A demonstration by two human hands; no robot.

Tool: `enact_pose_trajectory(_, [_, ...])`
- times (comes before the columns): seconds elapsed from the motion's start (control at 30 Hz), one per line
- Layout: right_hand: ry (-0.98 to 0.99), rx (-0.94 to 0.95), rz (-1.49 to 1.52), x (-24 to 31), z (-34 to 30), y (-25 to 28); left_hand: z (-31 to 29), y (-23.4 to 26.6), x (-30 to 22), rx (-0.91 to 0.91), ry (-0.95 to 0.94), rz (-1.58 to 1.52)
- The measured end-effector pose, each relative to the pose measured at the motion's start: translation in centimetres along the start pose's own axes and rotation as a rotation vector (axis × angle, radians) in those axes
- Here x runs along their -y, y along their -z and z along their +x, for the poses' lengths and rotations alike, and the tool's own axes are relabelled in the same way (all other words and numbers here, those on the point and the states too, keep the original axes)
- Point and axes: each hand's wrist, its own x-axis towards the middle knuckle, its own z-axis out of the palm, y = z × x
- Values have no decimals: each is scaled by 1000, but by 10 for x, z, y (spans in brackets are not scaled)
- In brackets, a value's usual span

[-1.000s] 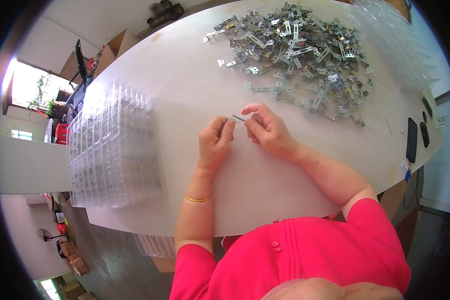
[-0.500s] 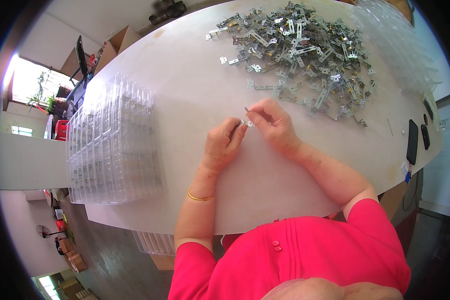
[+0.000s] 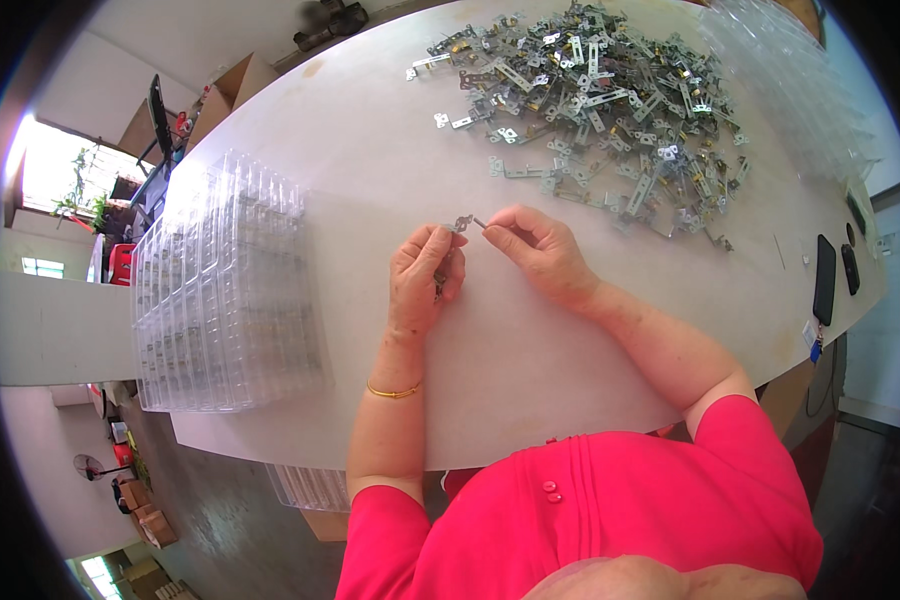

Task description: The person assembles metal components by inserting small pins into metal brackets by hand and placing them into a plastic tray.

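Observation:
My left hand (image 3: 422,278) is closed around a small metal bracket (image 3: 461,224), whose holed end sticks out past the thumb. Part of the bracket is hidden in the palm. Opposite it, my right hand (image 3: 543,255) pinches a thin dark metal pin (image 3: 479,223) between thumb and forefinger. The pin's tip points at the bracket's end, very near it; whether they touch I cannot tell. Both hands are above the pale table (image 3: 540,380). Beyond them lies a large heap of similar metal brackets (image 3: 610,100), some with brass-coloured parts.
Stacked clear plastic trays (image 3: 230,290) holding metal parts stand at the table's left. More clear trays (image 3: 790,90) lie at the far right. A black phone (image 3: 824,280), a small black object (image 3: 850,270) and a thin rod (image 3: 779,252) are near the right edge.
My left hand has turned and shifted slightly left, bringing the bracket's end upright above the thumb. My right hand has moved a little left and down, with the pin tilted toward the bracket.

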Motion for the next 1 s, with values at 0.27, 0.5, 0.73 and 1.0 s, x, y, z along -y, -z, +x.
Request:
enact_pose_trajectory(0.27, [-54, 36, -70, 2, 0, 3, -1, -2, 2, -22, -16, 27])
enact_pose_trajectory(0.5, [-59, 16, -87, 4, -1, 3, -2, 0, 3, -69, -99, 252])
enact_pose_trajectory(0.73, [-171, 52, 72, 13, -1, 2, -4, -8, 3, -46, -167, 405])
enact_pose_trajectory(1.0, [-218, 158, 126, 13, 5, 13, -3, -5, 12, 19, -239, 576])
